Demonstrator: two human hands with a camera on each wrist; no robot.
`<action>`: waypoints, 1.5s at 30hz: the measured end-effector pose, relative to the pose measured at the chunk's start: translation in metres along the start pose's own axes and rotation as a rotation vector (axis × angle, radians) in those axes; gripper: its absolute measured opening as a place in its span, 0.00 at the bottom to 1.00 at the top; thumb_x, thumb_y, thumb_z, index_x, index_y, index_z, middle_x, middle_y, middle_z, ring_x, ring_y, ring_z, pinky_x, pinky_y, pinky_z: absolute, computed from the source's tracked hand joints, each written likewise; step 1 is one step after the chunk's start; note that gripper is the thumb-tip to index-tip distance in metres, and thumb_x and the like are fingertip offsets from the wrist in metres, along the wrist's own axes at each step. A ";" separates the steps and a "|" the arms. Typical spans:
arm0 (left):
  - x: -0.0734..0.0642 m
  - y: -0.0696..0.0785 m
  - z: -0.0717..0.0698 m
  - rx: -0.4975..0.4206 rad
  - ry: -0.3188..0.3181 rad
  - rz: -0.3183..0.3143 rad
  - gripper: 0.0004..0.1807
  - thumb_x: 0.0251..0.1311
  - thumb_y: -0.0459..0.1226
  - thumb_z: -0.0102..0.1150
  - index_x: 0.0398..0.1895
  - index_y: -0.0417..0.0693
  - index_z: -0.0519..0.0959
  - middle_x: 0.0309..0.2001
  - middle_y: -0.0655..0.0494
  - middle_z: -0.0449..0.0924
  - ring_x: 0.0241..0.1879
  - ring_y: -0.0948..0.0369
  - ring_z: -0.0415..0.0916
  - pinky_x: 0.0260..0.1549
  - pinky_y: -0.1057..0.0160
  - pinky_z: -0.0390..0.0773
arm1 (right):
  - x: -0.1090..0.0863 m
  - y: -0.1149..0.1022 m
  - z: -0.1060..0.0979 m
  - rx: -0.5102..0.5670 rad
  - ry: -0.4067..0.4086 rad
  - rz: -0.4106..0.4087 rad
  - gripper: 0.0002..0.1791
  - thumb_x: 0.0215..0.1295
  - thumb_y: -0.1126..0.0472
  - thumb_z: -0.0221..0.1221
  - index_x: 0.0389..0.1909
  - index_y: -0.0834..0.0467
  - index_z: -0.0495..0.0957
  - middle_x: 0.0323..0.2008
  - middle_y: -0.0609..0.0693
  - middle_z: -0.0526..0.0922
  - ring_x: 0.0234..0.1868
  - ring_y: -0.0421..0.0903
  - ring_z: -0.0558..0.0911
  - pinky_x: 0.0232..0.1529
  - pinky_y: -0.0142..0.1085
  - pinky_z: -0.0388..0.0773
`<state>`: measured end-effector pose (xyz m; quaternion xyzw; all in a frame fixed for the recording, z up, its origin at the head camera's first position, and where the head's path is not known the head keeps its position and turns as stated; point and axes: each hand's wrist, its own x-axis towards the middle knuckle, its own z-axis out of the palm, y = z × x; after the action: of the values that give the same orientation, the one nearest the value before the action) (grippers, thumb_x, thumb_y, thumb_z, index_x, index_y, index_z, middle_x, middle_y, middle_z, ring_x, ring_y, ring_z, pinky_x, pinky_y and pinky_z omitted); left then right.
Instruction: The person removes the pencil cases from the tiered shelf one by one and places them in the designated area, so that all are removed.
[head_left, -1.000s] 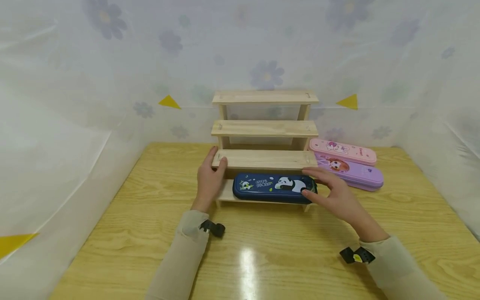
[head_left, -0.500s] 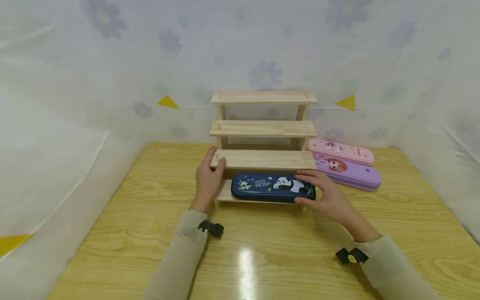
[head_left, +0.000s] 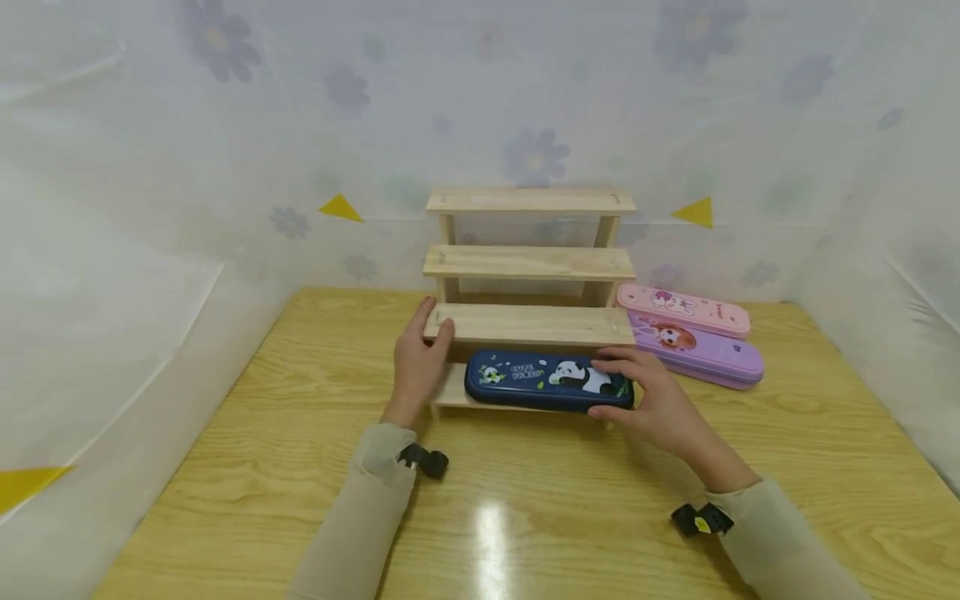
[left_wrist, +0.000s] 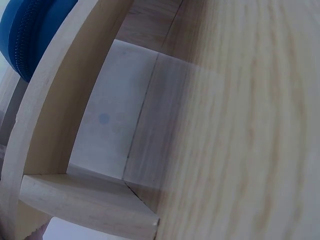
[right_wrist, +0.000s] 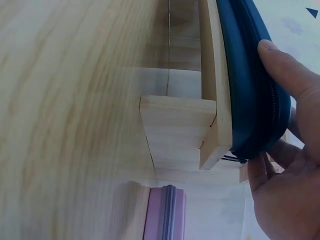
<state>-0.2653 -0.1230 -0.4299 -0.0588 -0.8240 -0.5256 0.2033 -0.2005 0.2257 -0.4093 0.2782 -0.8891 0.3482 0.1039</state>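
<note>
A navy blue zip pencil case point(head_left: 517, 382) with panda pictures lies lengthwise on the lowest step of a four-tier wooden shelf point(head_left: 525, 323). My right hand point(head_left: 663, 408) holds the case's right end, thumb along the front side and fingers at the back. The right wrist view shows the thumb near the zip of the case point(right_wrist: 250, 85) and other fingers at its end. At the shelf's left end, my left hand point(head_left: 418, 367) grips the second-lowest step, its thumb on the board. From the left wrist, the case point(left_wrist: 42, 30) shows partly; that hand is out of view there.
A pink pencil case point(head_left: 686, 309) and a purple one point(head_left: 697, 354) lie to the right of the shelf on the wooden table point(head_left: 337, 517). A pale flowered sheet point(head_left: 480, 108) hangs behind and along both sides, with yellow triangles on it.
My right hand has shifted a little left around the case's end, and its thumb has gone from the top edge down to the front side. The left hand stays in place.
</note>
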 end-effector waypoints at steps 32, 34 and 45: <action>-0.002 0.002 0.001 -0.004 0.004 -0.039 0.31 0.71 0.53 0.51 0.74 0.53 0.65 0.72 0.58 0.63 0.60 0.57 0.70 0.61 0.53 0.69 | -0.006 -0.001 -0.012 -0.041 -0.069 0.011 0.36 0.49 0.49 0.76 0.61 0.54 0.77 0.64 0.59 0.73 0.64 0.61 0.70 0.57 0.62 0.69; -0.002 0.002 0.001 -0.004 0.001 -0.036 0.31 0.71 0.53 0.50 0.74 0.54 0.65 0.72 0.58 0.63 0.63 0.57 0.68 0.62 0.53 0.68 | -0.008 0.001 -0.014 -0.039 -0.065 0.012 0.36 0.49 0.50 0.76 0.61 0.54 0.77 0.64 0.60 0.73 0.64 0.61 0.70 0.57 0.61 0.69; -0.004 0.000 0.001 -0.019 -0.001 -0.022 0.32 0.71 0.56 0.49 0.74 0.56 0.64 0.71 0.63 0.65 0.23 0.58 0.74 0.25 0.59 0.77 | -0.023 0.013 -0.032 -0.101 -0.015 -0.012 0.37 0.47 0.52 0.77 0.61 0.49 0.77 0.61 0.50 0.78 0.60 0.51 0.75 0.56 0.24 0.67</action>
<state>-0.2622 -0.1212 -0.4316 -0.0520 -0.8198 -0.5354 0.1966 -0.1888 0.2650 -0.4013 0.2804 -0.9047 0.3001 0.1132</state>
